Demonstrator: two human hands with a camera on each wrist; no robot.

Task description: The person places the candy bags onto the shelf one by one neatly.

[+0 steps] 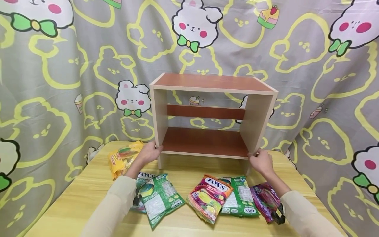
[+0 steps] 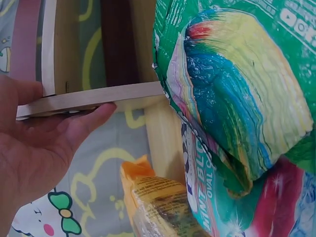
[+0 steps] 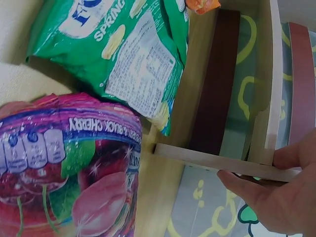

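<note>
A small wooden shelf [image 1: 207, 141] with brown boards and pale side panels stands upright toward the back of the table. My left hand [image 1: 150, 152] grips its left side panel low down, near the lower board. On the opposite side panel, at about the same height, my right hand [image 1: 262, 161] has its grip. In the left wrist view, the left thumb and fingers lie on both sides of the panel edge [image 2: 98, 96]. The right wrist view shows the right hand's fingers around the other panel edge [image 3: 197, 159] likewise.
Candy bags lie in front of the shelf: a green bag [image 1: 161, 199], a Fox's fruits bag [image 1: 209, 197], another green bag [image 1: 241, 197] and a purple bag [image 1: 266, 200]. A yellow bag [image 1: 124, 158] lies by the left forearm. A patterned curtain [image 1: 124, 59] hangs behind the table [image 1: 74, 204].
</note>
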